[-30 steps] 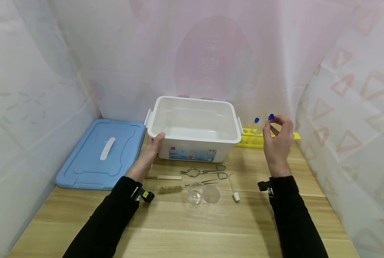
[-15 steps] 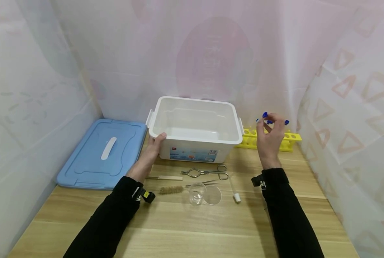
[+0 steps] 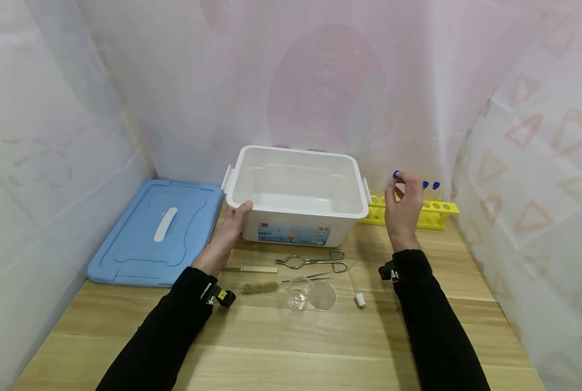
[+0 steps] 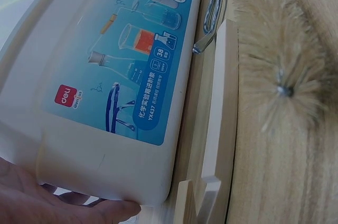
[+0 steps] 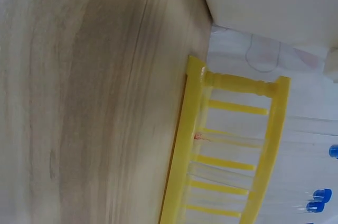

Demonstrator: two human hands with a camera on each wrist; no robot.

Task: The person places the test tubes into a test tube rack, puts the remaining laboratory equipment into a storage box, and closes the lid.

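My left hand (image 3: pixel 227 233) grips the near left corner of a white plastic storage box (image 3: pixel 295 209), thumb over the rim. In the left wrist view its fingers (image 4: pixel 113 211) lie against the box's end. At the right, my right hand (image 3: pixel 405 209) pinches a test tube by its blue cap (image 3: pixel 395 174), above a yellow test tube rack (image 3: pixel 437 206). The hand hides part of the rack. Two more blue-capped tubes (image 3: pixel 430 185) show right of the hand. In the right wrist view, clear tubes (image 5: pixel 222 175) stand in the rack; the hand is out of sight there.
A blue lid (image 3: pixel 129 233) lies left of the box. In front of the box lie metal crucible tongs (image 3: pixel 312 262), a wooden-handled tool (image 3: pixel 258 269), a bristle brush (image 3: pixel 260 288), clear glassware (image 3: pixel 322 296) and a white-capped dropper (image 3: pixel 360 299). Patterned curtains surround the table.
My right hand has moved left along the rack with the blue-capped tube, uncovering the caps on its right. My left hand stays on the box.
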